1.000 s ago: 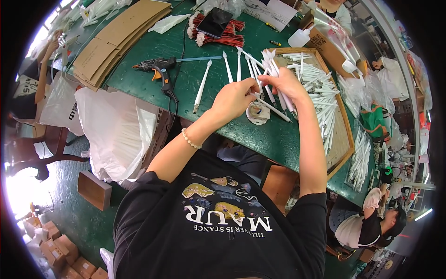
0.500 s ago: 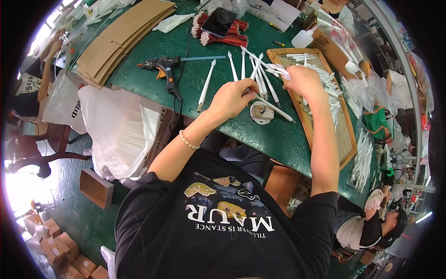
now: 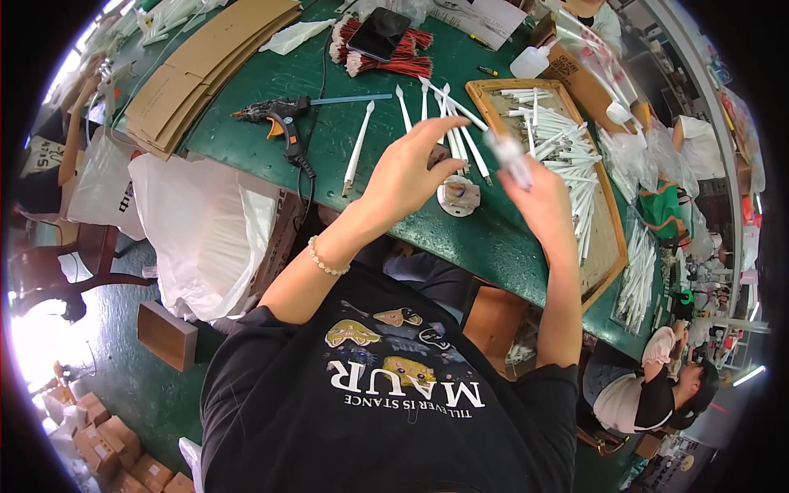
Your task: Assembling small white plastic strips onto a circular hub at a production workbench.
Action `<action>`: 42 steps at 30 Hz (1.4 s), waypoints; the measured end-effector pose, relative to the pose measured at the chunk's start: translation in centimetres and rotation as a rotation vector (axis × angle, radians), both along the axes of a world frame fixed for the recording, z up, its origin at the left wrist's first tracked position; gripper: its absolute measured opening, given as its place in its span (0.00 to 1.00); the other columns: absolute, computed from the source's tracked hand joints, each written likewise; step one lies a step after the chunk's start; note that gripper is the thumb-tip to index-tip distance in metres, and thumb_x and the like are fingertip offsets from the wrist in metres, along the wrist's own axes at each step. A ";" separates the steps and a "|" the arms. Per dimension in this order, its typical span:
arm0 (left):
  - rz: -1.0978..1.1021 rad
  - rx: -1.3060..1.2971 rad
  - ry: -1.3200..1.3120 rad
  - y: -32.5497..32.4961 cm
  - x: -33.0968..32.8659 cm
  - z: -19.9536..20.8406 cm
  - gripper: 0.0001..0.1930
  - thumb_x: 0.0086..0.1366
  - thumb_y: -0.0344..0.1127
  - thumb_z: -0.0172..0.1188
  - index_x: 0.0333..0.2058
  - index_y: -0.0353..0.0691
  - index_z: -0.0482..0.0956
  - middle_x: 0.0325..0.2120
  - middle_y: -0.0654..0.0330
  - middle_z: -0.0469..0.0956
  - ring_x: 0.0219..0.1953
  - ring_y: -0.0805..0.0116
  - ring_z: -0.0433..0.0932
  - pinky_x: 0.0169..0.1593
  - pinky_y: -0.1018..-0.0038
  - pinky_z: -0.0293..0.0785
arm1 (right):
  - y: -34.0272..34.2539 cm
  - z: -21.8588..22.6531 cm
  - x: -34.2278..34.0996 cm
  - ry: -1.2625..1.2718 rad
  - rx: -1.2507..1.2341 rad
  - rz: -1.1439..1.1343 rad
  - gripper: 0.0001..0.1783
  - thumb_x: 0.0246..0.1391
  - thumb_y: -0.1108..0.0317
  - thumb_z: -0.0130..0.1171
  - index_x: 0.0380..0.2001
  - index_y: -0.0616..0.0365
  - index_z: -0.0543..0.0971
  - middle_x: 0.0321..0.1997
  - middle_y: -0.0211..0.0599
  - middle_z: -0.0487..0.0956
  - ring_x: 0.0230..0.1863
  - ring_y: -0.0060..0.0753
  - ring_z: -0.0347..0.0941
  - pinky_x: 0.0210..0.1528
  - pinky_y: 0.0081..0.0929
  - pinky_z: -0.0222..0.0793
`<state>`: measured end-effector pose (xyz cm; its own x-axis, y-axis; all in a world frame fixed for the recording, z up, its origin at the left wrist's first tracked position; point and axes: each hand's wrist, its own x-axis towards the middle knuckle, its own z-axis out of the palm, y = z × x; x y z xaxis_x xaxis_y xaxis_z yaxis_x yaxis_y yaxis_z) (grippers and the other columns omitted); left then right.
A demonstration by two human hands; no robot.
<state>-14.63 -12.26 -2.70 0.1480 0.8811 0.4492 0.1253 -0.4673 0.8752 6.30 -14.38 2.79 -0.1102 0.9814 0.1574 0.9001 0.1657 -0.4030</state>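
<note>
My left hand [image 3: 405, 174] hovers over the near edge of the green table, thumb and fingers apart. A small round white piece [image 3: 459, 195] with a brownish centre lies just below its fingertips. Several slender white sticks with flame-shaped tips [image 3: 466, 135] lie fanned out beyond that hand, and one stick [image 3: 358, 148] lies alone to its left. My right hand [image 3: 538, 197] is closed around white sticks [image 3: 511, 158], smeared by motion; how many cannot be told. It is above the left side of a wooden-framed tray [image 3: 604, 283] heaped with similar sticks.
A glue gun [image 3: 288, 123] with a blue glue stick lies at left, beside flat cardboard [image 3: 205, 70]. A phone [image 3: 380, 34] rests on red wire bundles [image 3: 403, 66]. A white bottle [image 3: 532, 62] stands behind the tray. More white sticks [image 3: 637, 283] lie right of it.
My left hand has opened from its pinch on a white stick, which no longer lies beneath it. My right hand has come nearer to me with white sticks in it.
</note>
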 end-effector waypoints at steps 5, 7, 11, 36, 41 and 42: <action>-0.082 -0.150 0.135 -1.1 0.3 -2.3 0.19 0.58 0.27 0.63 0.48 0.37 0.73 0.41 0.56 0.77 0.33 0.67 0.78 0.37 0.72 0.75 | -1.3 -1.9 -0.6 0.786 0.055 -0.155 0.10 0.58 0.64 0.61 0.35 0.61 0.78 0.20 0.23 0.71 0.19 0.13 0.63 0.21 0.14 0.56; -0.092 -0.131 0.175 -1.8 0.8 -3.2 0.18 0.57 0.28 0.63 0.47 0.37 0.72 0.39 0.53 0.76 0.34 0.59 0.78 0.39 0.68 0.75 | -1.6 -3.4 -1.1 0.827 0.087 -0.156 0.10 0.59 0.64 0.61 0.36 0.60 0.78 0.21 0.23 0.71 0.19 0.13 0.63 0.21 0.14 0.56; -0.088 -0.090 0.276 -2.4 1.4 -3.1 0.17 0.56 0.28 0.62 0.45 0.36 0.72 0.38 0.50 0.75 0.36 0.52 0.78 0.41 0.63 0.75 | -1.6 -4.1 -1.4 0.926 0.076 -0.171 0.08 0.58 0.66 0.61 0.36 0.59 0.78 0.23 0.24 0.72 0.19 0.12 0.64 0.21 0.13 0.56; -0.233 -0.600 -0.160 -2.1 0.5 -3.4 0.16 0.64 0.24 0.49 0.50 0.28 0.63 0.37 0.49 0.74 0.28 0.70 0.79 0.32 0.74 0.77 | -1.2 -3.7 -2.4 0.820 0.052 -0.163 0.10 0.55 0.68 0.64 0.34 0.65 0.79 0.25 0.32 0.79 0.28 0.19 0.74 0.34 0.19 0.68; -0.265 -0.700 -0.282 -2.2 0.5 -3.9 0.15 0.65 0.24 0.49 0.50 0.28 0.63 0.31 0.51 0.77 0.29 0.69 0.80 0.35 0.75 0.78 | -0.8 -3.6 -2.7 0.764 0.009 -0.167 0.10 0.55 0.68 0.64 0.33 0.65 0.80 0.25 0.32 0.79 0.27 0.18 0.73 0.33 0.19 0.67; -0.260 -0.695 -0.288 -2.2 0.5 -3.9 0.15 0.65 0.25 0.49 0.49 0.28 0.63 0.29 0.51 0.77 0.30 0.68 0.80 0.35 0.75 0.78 | -0.8 -3.6 -2.7 0.764 0.008 -0.166 0.10 0.55 0.68 0.64 0.33 0.65 0.80 0.25 0.32 0.79 0.27 0.18 0.73 0.33 0.19 0.67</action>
